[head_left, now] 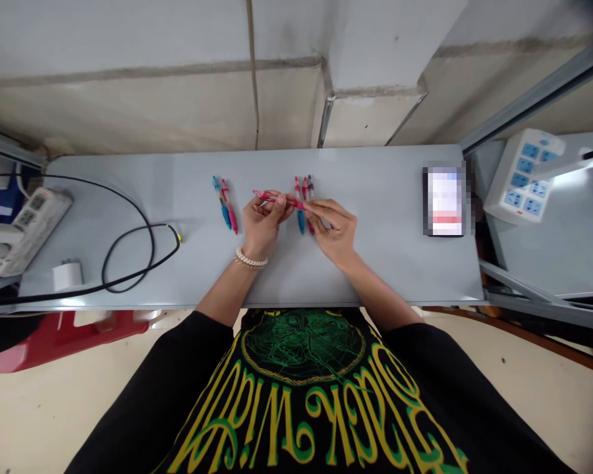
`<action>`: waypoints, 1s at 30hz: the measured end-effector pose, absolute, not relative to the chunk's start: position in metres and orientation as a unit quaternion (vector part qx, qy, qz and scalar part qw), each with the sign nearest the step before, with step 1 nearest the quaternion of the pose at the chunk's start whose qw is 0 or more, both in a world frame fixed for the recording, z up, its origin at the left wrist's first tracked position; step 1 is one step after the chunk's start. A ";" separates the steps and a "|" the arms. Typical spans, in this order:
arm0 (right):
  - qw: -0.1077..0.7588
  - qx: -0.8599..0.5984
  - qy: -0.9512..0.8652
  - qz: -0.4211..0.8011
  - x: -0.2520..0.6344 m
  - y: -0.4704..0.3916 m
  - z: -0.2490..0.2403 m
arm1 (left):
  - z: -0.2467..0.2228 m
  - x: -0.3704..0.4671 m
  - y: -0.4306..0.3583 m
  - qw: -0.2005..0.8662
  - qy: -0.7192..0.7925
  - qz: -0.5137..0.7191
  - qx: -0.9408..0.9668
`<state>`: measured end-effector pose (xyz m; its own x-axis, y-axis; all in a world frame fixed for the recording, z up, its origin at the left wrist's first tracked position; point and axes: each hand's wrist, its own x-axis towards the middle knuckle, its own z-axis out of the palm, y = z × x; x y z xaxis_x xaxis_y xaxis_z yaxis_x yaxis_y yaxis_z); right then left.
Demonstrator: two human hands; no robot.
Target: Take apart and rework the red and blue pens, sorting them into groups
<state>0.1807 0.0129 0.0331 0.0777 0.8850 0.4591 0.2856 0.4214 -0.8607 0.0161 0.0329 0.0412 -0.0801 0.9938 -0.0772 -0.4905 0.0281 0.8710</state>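
Observation:
A pink pen [261, 195] is held roughly level above the grey table [385, 270]. My left hand [263, 224], with a beaded bracelet at the wrist, pinches it around its middle. The fingertips of my right hand [335, 230] are closed on its right end. Just left of my left hand, a blue pen [222, 203] and another pink pen [230, 206] lie side by side on the table. Behind and between my hands lie several more pens [305, 189], partly hidden by my fingers.
At the right of the table lies a phone [445, 201] with its screen blurred. Black cable [151, 243] loops over the left side, near a white adapter [68, 274] and a power strip [34, 227]. Another power strip [524, 176] stands beyond the right edge.

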 end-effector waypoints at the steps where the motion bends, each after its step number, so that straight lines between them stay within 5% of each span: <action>1: 0.553 -0.482 -0.617 0.286 0.181 0.012 0.033 | 0.041 0.016 0.033 0.595 0.398 0.619 0.322; 4: 0.531 -0.499 -0.580 0.365 0.180 0.012 0.034 | 0.040 0.016 0.034 0.589 0.410 0.611 0.334; 17: 0.576 -0.449 -0.593 0.338 0.182 0.016 0.038 | 0.043 0.013 0.035 0.591 0.403 0.617 0.328; 30: 0.532 -0.495 -0.552 0.409 0.182 0.016 0.040 | 0.040 0.013 0.036 0.577 0.420 0.617 0.332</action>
<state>0.1820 0.0156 0.0403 0.0560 0.9815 0.1830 0.1123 0.1759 -0.9780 0.0125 0.0359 0.0404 -0.1148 0.9906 -0.0742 -0.4329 0.0174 0.9013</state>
